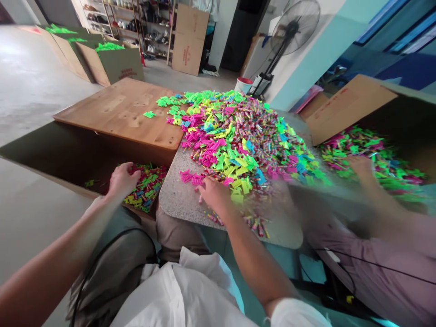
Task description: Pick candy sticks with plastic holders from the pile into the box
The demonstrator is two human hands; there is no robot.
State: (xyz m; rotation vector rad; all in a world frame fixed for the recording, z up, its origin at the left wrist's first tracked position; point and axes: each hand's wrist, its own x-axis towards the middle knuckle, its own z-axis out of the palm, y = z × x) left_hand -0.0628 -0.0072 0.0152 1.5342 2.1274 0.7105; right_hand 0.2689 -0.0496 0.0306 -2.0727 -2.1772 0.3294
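My left hand [123,181] hangs over the open cardboard box [102,152] at the left, thumb and fingers a little apart, with nothing visible in them. Below it in the box lie mixed small plastic pieces [148,181] in pink, yellow, green and blue. On the speckled tabletop [177,200], my right hand [215,195] rests at the pile's near edge. Its fingers are curled beside flat pink plastic pieces [190,178]; what they grip is hidden. The large pile [238,131] mixes bright flat pieces with small tubes [252,125] with coloured ends.
A wooden board [122,113] lies left of the pile, over part of the box. At the right, a co-worker's blurred hand [363,170] reaches to another filled box [354,104]. Boxes of green pieces [116,63], a shoe rack [126,22] and a fan [294,27] stand behind.
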